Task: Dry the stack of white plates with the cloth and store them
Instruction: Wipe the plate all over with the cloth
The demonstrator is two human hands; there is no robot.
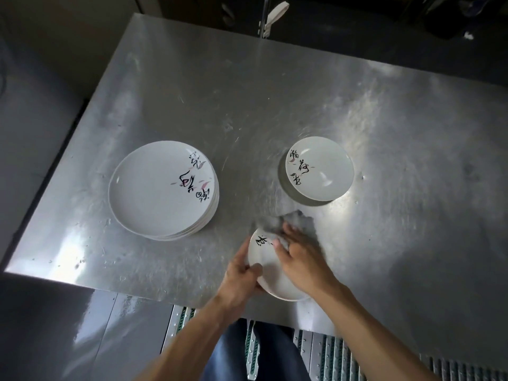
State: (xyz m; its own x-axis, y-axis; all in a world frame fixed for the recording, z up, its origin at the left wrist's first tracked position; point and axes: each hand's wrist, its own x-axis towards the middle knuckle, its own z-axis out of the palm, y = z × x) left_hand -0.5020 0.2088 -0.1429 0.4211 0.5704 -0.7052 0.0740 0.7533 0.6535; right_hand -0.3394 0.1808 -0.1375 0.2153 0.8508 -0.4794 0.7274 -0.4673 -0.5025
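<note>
A stack of several white plates [162, 188] with black brush lettering stands on the left of the steel table [247, 92]. A second white plate [320, 169] sits to the right, on what looks like another plate beneath it. Near the table's front edge my left hand [242, 276] grips the rim of a single white plate [270, 273], thumb on its face. My right hand [299, 254] presses a grey cloth [291, 221] against that plate's upper part; the cloth hides part of the plate's lettering.
The table's front edge runs just below the held plate, with a metal floor grating [316, 350] beneath. The table's left edge drops to a dark floor. A white object hangs from a pole [265, 17] behind the far edge.
</note>
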